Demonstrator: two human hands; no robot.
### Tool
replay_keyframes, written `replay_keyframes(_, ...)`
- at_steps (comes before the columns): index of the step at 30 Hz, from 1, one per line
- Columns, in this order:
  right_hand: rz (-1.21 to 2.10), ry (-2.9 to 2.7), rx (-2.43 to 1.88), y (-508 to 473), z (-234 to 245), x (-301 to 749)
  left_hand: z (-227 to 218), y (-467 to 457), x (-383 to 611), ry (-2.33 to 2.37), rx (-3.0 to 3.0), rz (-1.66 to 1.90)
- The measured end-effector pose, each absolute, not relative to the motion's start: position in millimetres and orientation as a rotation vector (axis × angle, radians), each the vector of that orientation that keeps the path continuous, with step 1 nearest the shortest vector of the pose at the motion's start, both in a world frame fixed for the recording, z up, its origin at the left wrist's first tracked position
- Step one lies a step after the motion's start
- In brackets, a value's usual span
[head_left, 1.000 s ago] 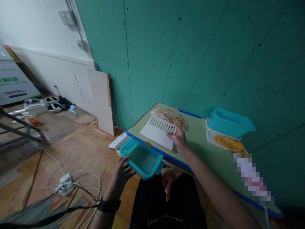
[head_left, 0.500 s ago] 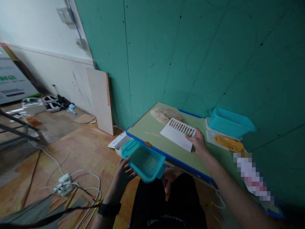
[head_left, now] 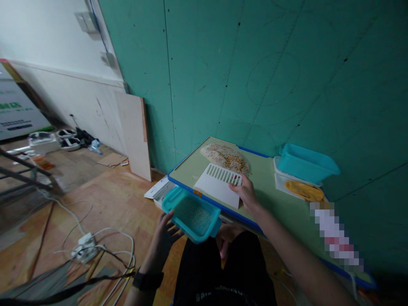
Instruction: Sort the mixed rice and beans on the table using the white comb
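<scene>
Scraping grain (head_left: 228,158) toward the bin (head_left: 191,233) seems in hand.
The right hand (head_left: 246,193) clasps the scraper (head_left: 216,187) near the table (head_left: 270,182) edge; the left hand (head_left: 160,241) puts its thumb to the bin's rim, grip unclear. The next stroke probably calls for a steady bin. Half a second ago the scraper was farther right.

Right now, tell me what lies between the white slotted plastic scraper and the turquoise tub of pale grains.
In the head view: a blue edging strip with a small orange clip.
</scene>
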State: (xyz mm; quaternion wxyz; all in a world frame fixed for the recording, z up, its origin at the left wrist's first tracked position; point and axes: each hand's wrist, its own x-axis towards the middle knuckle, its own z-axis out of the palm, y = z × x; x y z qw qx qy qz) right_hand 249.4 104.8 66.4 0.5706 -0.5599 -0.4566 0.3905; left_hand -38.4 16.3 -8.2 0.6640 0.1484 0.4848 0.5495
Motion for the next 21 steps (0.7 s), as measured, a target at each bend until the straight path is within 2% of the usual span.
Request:
replay_keyframes(10,0.959,-1.116,-1.243,94.1,63.4,241.3,-12.4,14.2,-40.0,1.07,0.349,1.245)
replay_keyframes(16,0.706,-1.09,-1.216,144.2,75.8,256.6,-13.6,18.5,-44.2,1.096,0.343,1.262)
replay_keyframes(21,0.733,-1.116,-1.313,177.8,70.5,248.1,-11.2,20.5,-49.0,1.124,0.335,1.268)
